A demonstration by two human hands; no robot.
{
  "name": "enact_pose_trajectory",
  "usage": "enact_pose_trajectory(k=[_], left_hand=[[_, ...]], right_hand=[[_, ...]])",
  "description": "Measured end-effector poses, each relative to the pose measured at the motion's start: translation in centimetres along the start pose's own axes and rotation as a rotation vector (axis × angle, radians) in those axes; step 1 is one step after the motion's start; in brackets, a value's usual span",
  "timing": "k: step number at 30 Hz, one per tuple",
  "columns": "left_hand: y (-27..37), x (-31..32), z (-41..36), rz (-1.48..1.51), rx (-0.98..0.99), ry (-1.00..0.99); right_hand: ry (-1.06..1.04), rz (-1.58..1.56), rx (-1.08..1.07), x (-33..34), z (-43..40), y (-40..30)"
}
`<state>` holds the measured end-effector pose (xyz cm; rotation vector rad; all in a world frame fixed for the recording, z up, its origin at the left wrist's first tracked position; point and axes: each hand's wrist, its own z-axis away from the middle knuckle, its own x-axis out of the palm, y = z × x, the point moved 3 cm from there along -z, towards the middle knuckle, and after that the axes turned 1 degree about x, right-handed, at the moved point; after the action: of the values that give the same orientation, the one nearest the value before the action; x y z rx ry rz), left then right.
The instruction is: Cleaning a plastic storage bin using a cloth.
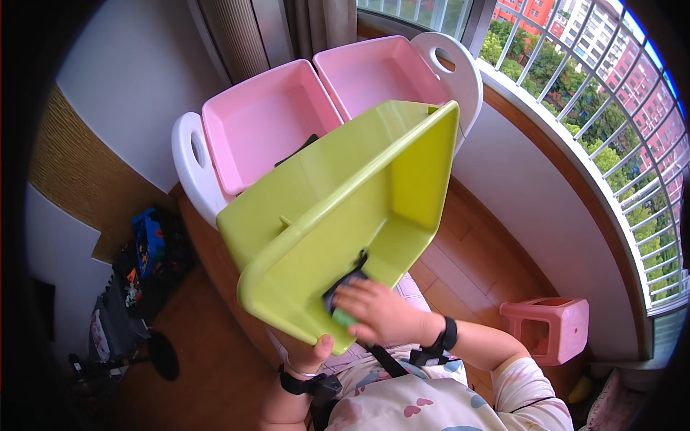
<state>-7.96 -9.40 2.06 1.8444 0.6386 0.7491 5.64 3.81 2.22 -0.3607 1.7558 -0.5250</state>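
Observation:
A large yellow-green plastic bin (323, 215) is tilted on its side before me, its mouth facing my body. My left hand (310, 353) grips the near lower rim, with the thumb over the edge and the fingers hidden beneath. Inside the bin, my right hand (377, 310) presses a dark cloth (345, 288) against the inner wall. Something green (343, 318) shows under its fingers, too blurred to name. Both wrists wear black straps.
Behind the bin stands a white-ended rack (188, 161) holding two pink plastic bins (264, 124). A pink stool (550, 328) is on the wooden floor at right, below a barred window (598, 124). A blue container (148, 242) and dark clutter lie at left.

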Motion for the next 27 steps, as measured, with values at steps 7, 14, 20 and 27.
enact_pose_trajectory(k=[7,14,20,27], left_hand=[[-0.3,-1.4,1.2,-0.037,-0.087,-0.087],[-4.3,-1.3,2.7,-0.073,-0.122,-0.135],[-1.1,1.4,-0.3,0.033,-0.046,-0.084],[4.9,0.6,-6.3,-0.019,-0.158,-0.134]], right_hand=[[0.188,0.272,-0.009,-2.0,2.3,3.7],[0.136,0.275,-0.222,-0.1,0.9,-2.2],[0.144,0.295,-0.319,-0.7,1.8,-2.3],[0.042,0.334,-0.404,-6.1,6.2,1.9]])
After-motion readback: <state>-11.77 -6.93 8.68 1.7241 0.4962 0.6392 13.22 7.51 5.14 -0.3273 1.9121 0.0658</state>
